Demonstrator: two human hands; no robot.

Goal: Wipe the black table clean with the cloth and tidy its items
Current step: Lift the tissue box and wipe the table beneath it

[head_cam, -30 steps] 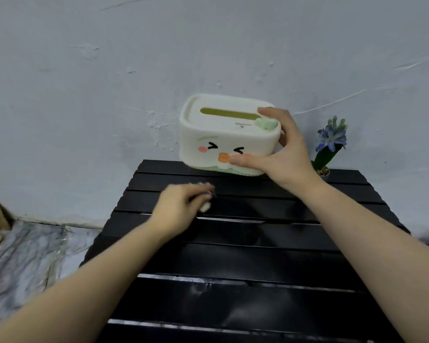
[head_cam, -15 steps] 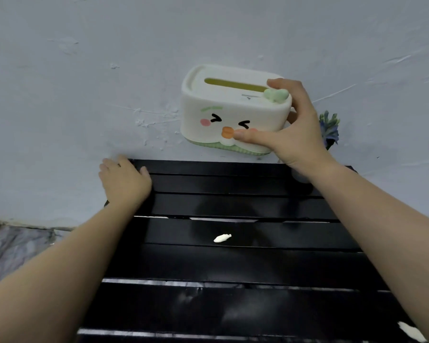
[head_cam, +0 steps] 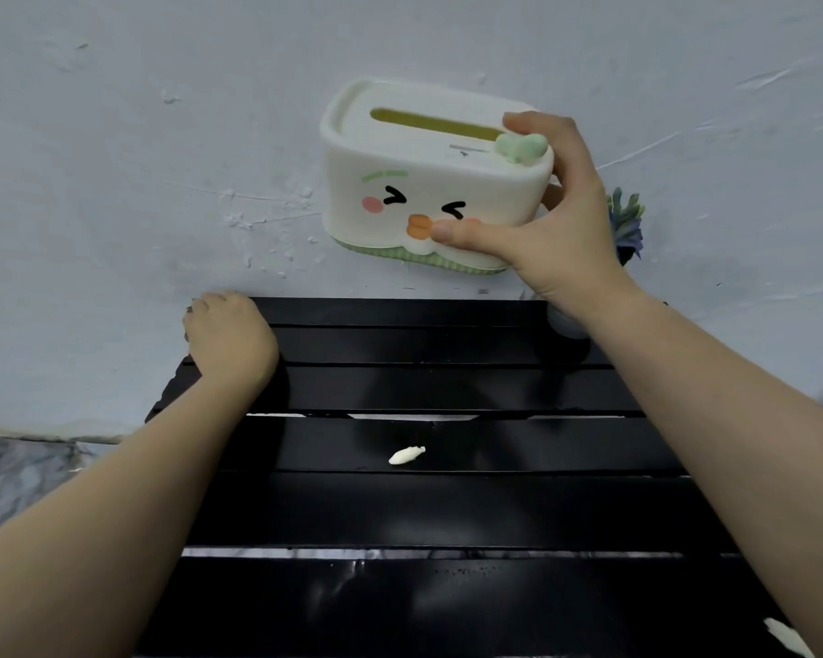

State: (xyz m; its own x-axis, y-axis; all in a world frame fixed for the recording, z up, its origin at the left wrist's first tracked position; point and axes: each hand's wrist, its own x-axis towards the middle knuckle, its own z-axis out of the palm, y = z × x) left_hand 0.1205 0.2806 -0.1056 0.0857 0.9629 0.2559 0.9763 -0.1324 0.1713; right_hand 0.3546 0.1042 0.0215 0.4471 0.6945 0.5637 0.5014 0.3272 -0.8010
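Clearly mid-tidy: right hand grasps the tissue box, lifted above the counter; left hand lies curled at its far corner, cloth unseen. Next, wipe beneath, minding the white scrap.

The right hand holds a white tissue box with a cartoon face up in the air against the wall, thumb on the front, fingers over the top. The left hand rests curled on the far left corner of the black slatted table. A small white scrap lies mid-table; a potted flower peeks out behind the right hand.
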